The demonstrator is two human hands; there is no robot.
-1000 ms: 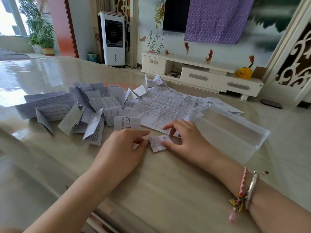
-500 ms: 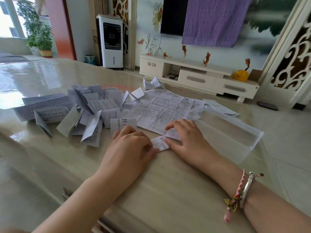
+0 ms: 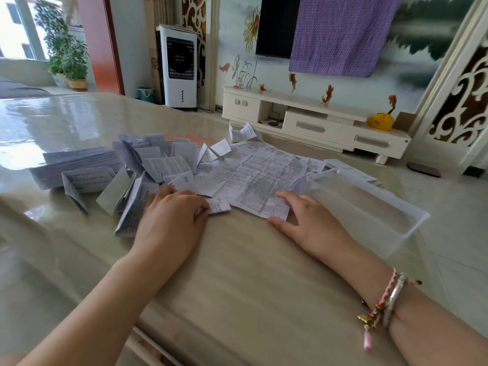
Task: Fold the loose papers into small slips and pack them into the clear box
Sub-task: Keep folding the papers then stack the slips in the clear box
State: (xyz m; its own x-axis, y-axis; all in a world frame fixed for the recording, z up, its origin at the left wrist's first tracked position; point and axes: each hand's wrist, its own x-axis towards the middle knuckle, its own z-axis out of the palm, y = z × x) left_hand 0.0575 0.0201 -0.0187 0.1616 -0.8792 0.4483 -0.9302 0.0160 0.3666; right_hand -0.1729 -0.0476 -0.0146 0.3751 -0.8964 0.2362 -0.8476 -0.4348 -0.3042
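Observation:
A small folded slip (image 3: 219, 206) lies on the table, and the fingertips of my left hand (image 3: 171, 220) are closed on its left end. My right hand (image 3: 306, 220) rests flat with its fingers spread, fingertips on the near corner of a large creased printed sheet (image 3: 256, 178). The clear box (image 3: 369, 207) stands empty just right of that hand, near the table's right edge. A heap of folded printed papers (image 3: 137, 175) is spread to the left, partly under my left hand.
The glossy beige table (image 3: 250, 286) runs far to the left and back. More flat papers (image 3: 351, 170) lie behind the box. Past the table's right edge are floor tiles, a white TV cabinet (image 3: 311, 122) and an air cooler (image 3: 179, 67).
My left hand has slid the small slip to the left, toward the heap. My right hand let go of it and moved right onto the corner of the large sheet.

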